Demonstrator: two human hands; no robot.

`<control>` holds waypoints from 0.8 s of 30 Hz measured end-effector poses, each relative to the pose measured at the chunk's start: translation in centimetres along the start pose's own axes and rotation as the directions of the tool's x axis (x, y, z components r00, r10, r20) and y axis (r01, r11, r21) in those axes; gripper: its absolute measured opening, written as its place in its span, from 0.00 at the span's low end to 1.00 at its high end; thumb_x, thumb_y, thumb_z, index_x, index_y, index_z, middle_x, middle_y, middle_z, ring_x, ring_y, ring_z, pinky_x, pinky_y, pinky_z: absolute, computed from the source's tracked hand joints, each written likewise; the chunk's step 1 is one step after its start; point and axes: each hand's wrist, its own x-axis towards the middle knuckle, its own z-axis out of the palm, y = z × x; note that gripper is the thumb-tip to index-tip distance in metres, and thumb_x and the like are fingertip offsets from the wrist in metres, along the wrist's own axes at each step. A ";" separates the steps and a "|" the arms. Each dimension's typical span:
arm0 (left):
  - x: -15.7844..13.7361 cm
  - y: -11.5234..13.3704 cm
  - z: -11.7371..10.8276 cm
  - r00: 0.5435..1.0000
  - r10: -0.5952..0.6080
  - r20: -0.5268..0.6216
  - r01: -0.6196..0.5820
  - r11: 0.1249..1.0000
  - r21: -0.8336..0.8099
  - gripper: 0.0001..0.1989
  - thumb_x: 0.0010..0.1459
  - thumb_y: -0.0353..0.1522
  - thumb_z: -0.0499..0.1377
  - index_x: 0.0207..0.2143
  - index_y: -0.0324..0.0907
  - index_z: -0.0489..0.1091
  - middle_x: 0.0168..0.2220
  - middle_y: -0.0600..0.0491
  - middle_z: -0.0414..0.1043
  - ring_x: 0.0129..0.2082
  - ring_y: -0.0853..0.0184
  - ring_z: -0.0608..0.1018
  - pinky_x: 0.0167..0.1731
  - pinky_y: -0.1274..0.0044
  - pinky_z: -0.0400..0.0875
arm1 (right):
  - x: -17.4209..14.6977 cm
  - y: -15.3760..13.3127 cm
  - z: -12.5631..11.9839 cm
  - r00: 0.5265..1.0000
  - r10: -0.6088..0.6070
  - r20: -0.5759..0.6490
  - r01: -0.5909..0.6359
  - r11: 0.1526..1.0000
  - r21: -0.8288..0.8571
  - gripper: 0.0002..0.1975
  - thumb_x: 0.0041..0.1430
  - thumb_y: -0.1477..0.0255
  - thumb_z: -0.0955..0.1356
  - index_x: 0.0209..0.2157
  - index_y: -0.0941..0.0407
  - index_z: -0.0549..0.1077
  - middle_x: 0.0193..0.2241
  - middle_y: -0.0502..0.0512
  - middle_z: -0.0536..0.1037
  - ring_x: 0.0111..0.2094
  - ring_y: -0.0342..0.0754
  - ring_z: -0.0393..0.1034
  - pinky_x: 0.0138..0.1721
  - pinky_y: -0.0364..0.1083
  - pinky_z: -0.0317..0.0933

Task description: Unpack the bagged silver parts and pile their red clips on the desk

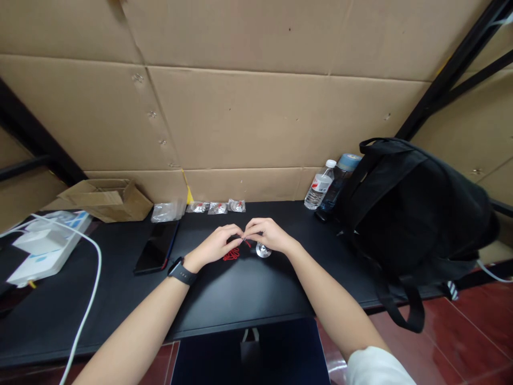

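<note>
My left hand (218, 245) and my right hand (267, 234) meet fingertip to fingertip over the black table. Both are closed in a pinch on a red cord (231, 253), whose end shows just below the fingers. The rest of the cord lies in loose loops on the table beneath my left hand. A small dark bit shows at the fingertips, too tiny to make out. Close under my right hand lies a shiny round silver disc (263, 250) with a raised middle. A dark watch is on my left wrist.
Several small clear packets (217, 208) line the back edge beside plastic bags (165, 212). A phone (157, 247), an open cardboard box (106, 199) and a white power strip (52, 251) with cables stand left. A water bottle (319, 185) and a black backpack (417, 214) occupy the right.
</note>
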 end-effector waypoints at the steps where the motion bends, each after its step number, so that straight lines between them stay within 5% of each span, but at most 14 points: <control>1: 0.0 0.0 0.0 1.000 0.004 0.008 -0.004 1.000 -0.003 0.10 0.70 0.37 0.55 0.44 0.44 0.74 0.44 0.49 0.77 0.44 0.62 0.78 0.49 0.71 0.71 | 0.0 -0.1 0.0 1.000 0.001 0.003 -0.001 1.000 0.001 0.08 0.67 0.69 0.71 0.41 0.50 0.85 0.39 0.55 0.81 0.40 0.46 0.77 0.47 0.44 0.68; 7: -0.1 0.1 -0.1 0.999 0.025 0.033 -0.027 0.997 0.066 0.09 0.70 0.34 0.54 0.43 0.44 0.73 0.44 0.50 0.77 0.44 0.62 0.78 0.49 0.71 0.68 | 0.0 -0.4 -0.3 0.996 0.020 0.091 -0.023 0.999 0.031 0.08 0.68 0.70 0.70 0.43 0.52 0.84 0.39 0.55 0.81 0.40 0.46 0.77 0.47 0.44 0.68; 13: -0.2 0.3 -0.2 0.995 -0.095 0.029 0.086 0.968 0.234 0.07 0.68 0.33 0.55 0.38 0.45 0.73 0.42 0.54 0.78 0.44 0.63 0.78 0.47 0.70 0.60 | -0.2 -0.4 -1.0 0.981 0.093 0.172 -0.099 0.995 0.027 0.09 0.67 0.75 0.69 0.43 0.55 0.83 0.36 0.54 0.80 0.37 0.45 0.75 0.43 0.42 0.66; 24: -0.4 -0.1 -0.3 0.991 -0.131 0.012 0.123 0.957 0.261 0.06 0.65 0.32 0.56 0.34 0.44 0.71 0.40 0.54 0.77 0.41 0.63 0.77 0.45 0.69 0.56 | -0.4 -0.7 -1.3 0.937 0.106 0.333 -0.172 0.970 0.174 0.08 0.65 0.71 0.70 0.42 0.57 0.83 0.37 0.55 0.83 0.36 0.45 0.76 0.40 0.40 0.66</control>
